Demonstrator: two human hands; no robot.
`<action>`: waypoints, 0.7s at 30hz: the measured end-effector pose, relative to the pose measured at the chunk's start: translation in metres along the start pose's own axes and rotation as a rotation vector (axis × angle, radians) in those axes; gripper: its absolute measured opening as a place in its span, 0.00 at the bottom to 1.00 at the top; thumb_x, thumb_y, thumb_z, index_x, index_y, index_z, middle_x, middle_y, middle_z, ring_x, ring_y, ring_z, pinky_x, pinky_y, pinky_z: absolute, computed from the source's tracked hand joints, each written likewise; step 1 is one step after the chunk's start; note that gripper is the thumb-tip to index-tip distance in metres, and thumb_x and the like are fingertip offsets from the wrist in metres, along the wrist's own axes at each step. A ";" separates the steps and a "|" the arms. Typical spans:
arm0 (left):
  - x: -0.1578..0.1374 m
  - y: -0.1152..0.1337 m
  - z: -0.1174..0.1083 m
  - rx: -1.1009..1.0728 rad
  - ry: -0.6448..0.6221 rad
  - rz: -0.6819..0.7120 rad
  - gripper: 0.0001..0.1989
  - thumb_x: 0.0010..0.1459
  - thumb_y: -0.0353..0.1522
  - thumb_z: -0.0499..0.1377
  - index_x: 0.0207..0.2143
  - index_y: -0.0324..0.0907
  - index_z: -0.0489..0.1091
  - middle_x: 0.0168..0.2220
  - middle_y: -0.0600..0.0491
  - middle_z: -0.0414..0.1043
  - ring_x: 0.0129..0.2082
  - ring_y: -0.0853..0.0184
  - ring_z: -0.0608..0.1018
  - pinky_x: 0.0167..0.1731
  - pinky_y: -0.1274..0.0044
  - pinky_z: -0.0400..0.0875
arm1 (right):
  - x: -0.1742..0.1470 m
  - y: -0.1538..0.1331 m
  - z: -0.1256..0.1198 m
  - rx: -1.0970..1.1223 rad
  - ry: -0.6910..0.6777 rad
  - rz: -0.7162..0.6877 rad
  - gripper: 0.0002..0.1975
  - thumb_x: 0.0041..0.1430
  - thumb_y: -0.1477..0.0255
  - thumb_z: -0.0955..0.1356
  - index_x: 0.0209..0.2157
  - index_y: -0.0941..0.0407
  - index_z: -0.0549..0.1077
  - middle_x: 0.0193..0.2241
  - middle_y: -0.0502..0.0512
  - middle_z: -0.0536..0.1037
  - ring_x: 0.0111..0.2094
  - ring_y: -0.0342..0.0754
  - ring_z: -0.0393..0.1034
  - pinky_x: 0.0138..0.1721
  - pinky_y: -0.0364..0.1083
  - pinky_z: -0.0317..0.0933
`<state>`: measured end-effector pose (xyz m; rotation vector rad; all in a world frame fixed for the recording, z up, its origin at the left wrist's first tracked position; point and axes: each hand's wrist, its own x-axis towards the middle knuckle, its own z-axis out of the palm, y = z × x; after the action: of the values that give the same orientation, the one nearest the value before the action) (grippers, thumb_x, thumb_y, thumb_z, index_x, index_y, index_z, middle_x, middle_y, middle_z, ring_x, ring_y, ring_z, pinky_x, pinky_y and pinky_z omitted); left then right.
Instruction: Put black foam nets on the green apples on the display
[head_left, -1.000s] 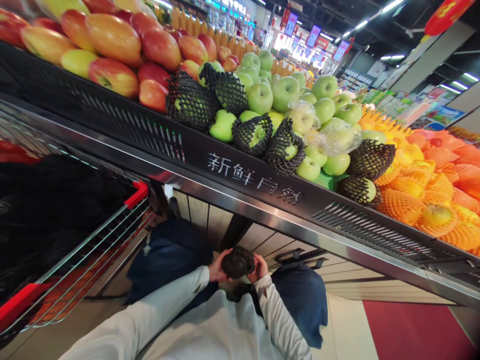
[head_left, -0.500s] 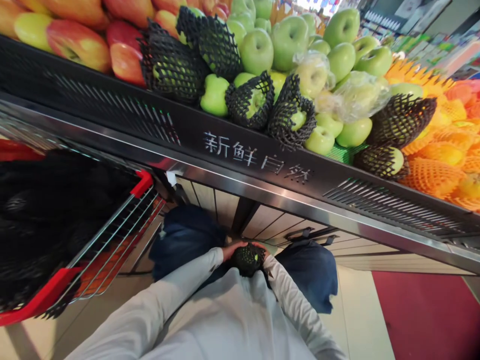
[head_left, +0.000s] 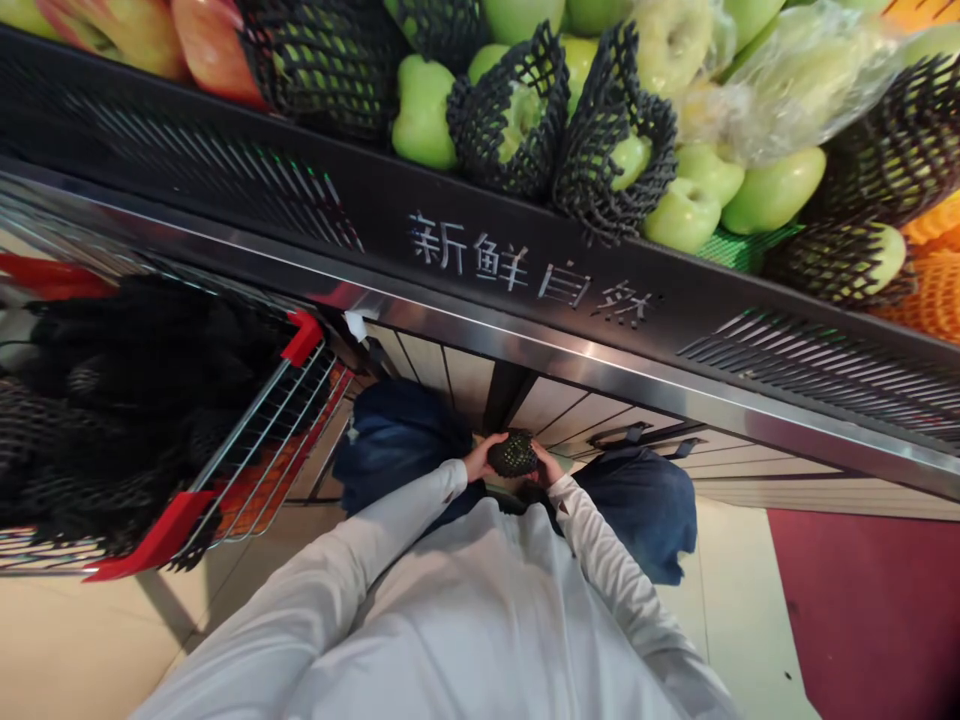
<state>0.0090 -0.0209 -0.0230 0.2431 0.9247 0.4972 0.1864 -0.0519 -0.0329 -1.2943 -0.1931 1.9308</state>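
Since the earlier frame, the netted apple (head_left: 513, 454) has moved off the pale shirt (head_left: 487, 620) toward the display rack (head_left: 487, 255), carried by both hands. The left hand (head_left: 486, 458) and right hand (head_left: 547, 465) clasp it from opposite sides, between the knees (head_left: 405, 430) and below the rack's front edge. Black mesh seems to wrap most of it already; its far side is hidden. Along that edge sit sleeved green apples (head_left: 517, 125), with bare green apples (head_left: 426, 112) left among them; black foam nets (head_left: 157, 350) fill the shopping cart (head_left: 161, 540). Forward room ends at the steel rail (head_left: 585, 352), sideways room at the knees; tiled floor (head_left: 735, 580) stretches rightward beyond.
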 end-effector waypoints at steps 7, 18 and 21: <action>-0.001 0.000 0.007 0.069 0.084 0.046 0.19 0.60 0.43 0.61 0.47 0.38 0.75 0.43 0.46 0.81 0.44 0.60 0.81 0.42 0.73 0.75 | -0.002 0.011 0.001 -0.055 0.061 0.050 0.27 0.35 0.77 0.76 0.42 0.59 0.72 0.33 0.55 0.80 0.37 0.51 0.76 0.36 0.49 0.73; 0.008 -0.005 0.000 0.306 0.254 0.214 0.14 0.57 0.43 0.66 0.35 0.42 0.73 0.30 0.53 0.75 0.32 0.67 0.74 0.30 0.78 0.62 | 0.022 0.017 -0.015 -0.123 0.287 -0.106 0.20 0.52 0.69 0.75 0.46 0.61 0.72 0.33 0.52 0.77 0.33 0.39 0.72 0.36 0.41 0.72; 0.009 -0.005 -0.002 0.299 0.250 0.229 0.13 0.54 0.39 0.70 0.31 0.41 0.72 0.29 0.55 0.73 0.33 0.68 0.72 0.28 0.79 0.58 | 0.028 0.016 -0.020 -0.125 0.330 -0.128 0.18 0.59 0.68 0.72 0.47 0.62 0.71 0.35 0.52 0.76 0.33 0.38 0.71 0.36 0.40 0.70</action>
<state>0.0134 -0.0200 -0.0326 0.5721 1.2237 0.6088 0.1901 -0.0498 -0.0710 -1.6213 -0.2260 1.5925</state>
